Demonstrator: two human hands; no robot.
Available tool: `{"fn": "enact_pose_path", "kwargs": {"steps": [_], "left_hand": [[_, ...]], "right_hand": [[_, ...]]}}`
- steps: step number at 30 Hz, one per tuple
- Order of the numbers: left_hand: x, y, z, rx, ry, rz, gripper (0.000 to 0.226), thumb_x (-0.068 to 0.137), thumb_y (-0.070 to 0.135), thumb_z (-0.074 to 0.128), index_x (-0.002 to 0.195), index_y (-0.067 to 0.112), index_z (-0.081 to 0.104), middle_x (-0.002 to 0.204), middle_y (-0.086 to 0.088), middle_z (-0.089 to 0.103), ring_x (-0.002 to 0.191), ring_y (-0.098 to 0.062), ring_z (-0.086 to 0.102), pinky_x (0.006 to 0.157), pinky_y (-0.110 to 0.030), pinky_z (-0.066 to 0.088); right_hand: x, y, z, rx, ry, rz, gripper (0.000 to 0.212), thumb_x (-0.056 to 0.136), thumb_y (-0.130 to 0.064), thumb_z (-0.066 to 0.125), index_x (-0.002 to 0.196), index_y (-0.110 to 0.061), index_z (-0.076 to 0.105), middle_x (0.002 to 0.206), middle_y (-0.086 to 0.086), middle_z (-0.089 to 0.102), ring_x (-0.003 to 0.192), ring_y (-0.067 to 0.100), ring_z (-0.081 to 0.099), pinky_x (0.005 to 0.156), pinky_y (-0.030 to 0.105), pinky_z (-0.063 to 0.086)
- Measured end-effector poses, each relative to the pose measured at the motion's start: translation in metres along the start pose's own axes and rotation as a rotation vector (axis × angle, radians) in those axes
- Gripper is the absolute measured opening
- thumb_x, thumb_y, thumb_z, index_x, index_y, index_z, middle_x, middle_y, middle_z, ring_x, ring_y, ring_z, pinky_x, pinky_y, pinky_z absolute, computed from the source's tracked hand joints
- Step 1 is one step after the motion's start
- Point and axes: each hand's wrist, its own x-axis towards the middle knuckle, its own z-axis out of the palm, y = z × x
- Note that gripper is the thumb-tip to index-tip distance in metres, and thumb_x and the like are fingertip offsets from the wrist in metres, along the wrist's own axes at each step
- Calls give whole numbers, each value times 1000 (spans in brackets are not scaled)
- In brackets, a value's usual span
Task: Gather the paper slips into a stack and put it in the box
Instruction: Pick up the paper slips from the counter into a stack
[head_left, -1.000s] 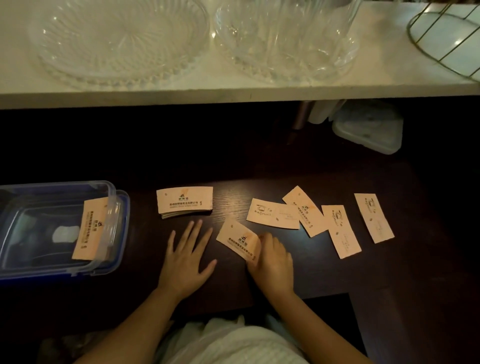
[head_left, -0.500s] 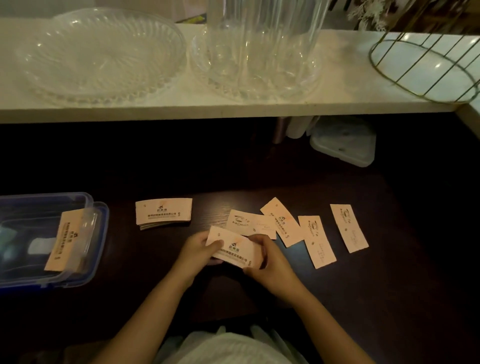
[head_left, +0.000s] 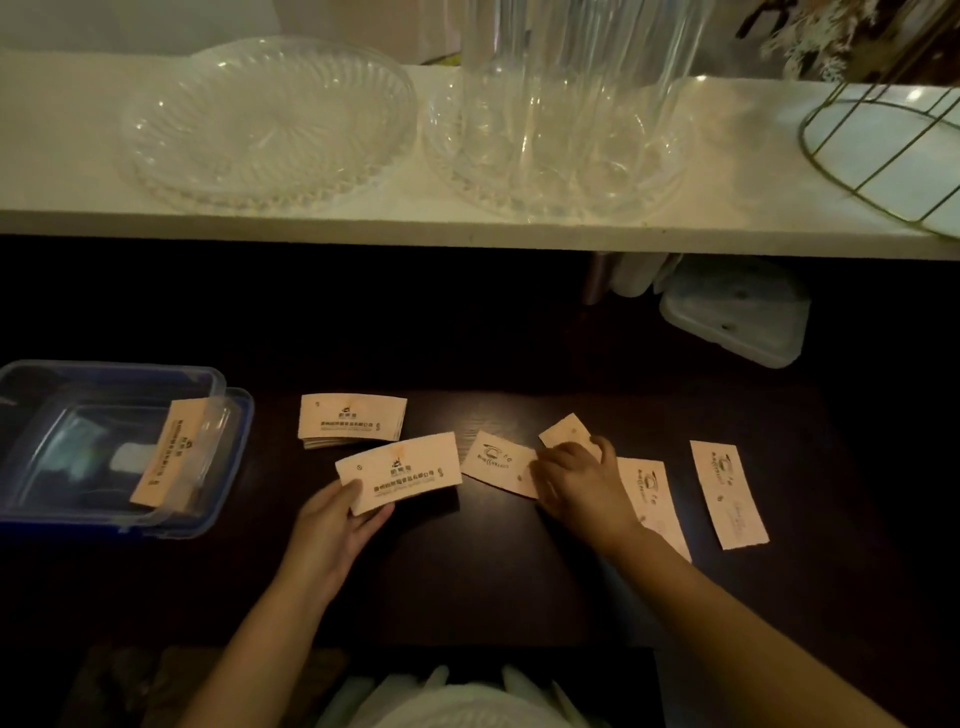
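My left hand (head_left: 337, 519) grips one pale paper slip (head_left: 399, 470) by its left end, just above the dark table. A small stack of slips (head_left: 352, 420) lies behind it. My right hand (head_left: 576, 480) rests fingers-down on two loose slips, one to its left (head_left: 496, 461) and one behind it (head_left: 563, 430). Two more slips lie to the right, one partly under my wrist (head_left: 655, 501) and one further out (head_left: 728, 493). The clear box with a blue rim (head_left: 228, 415) sits at the left, a slip (head_left: 169, 460) leaning inside it.
A white shelf (head_left: 467, 234) overhangs the back of the table, carrying a glass dish (head_left: 270, 119), a glass bowl with a tall vase (head_left: 561, 130) and a wire basket (head_left: 883, 150). A white lidded container (head_left: 737, 312) sits beneath it at the back right.
My left hand took the slip alone and carried it left. My right hand let go and reached right onto the loose slips.
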Motion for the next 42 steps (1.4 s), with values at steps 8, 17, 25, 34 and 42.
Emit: {"fn": "enact_pose_path", "kwargs": {"steps": [8,17,25,34,42], "left_hand": [[-3,2,7,-4,41,53,13,91,11,48,100,11,58,100,-10,66,98,-21,60,73,-32,49],[-15,1,44,28,-51,77,21,87,8,53,108,9,57,104,-12,65,98,-23,62,77,-33,50],[-43,-6,86,233,-275,160,16,81,9,62,96,13,64,85,-5,76,82,-20,71,60,-26,57],[-43,1,70,229,-275,103,24,81,9,59,105,9,61,98,-13,71,90,-24,69,62,-30,58],[-28,-5,52,156,-111,95,19,83,11,59,101,14,64,95,-10,72,91,-22,67,69,-32,53]], "right_hand": [[-10,-1,-20,76,226,-23,29,75,-9,69,103,-10,61,97,12,71,92,32,65,88,47,47],[-10,2,-69,1213,212,424,12,90,-12,54,85,-17,63,83,1,65,75,17,61,51,21,46],[-16,-27,-74,925,370,277,15,83,-16,64,81,-30,58,84,-9,62,77,4,61,60,19,52],[-14,-22,-57,1365,285,462,14,81,-9,66,90,-17,60,85,8,66,82,11,67,64,22,58],[-25,34,-36,514,175,423,50,81,-36,65,124,-17,49,123,4,53,113,17,46,87,30,44]]}}
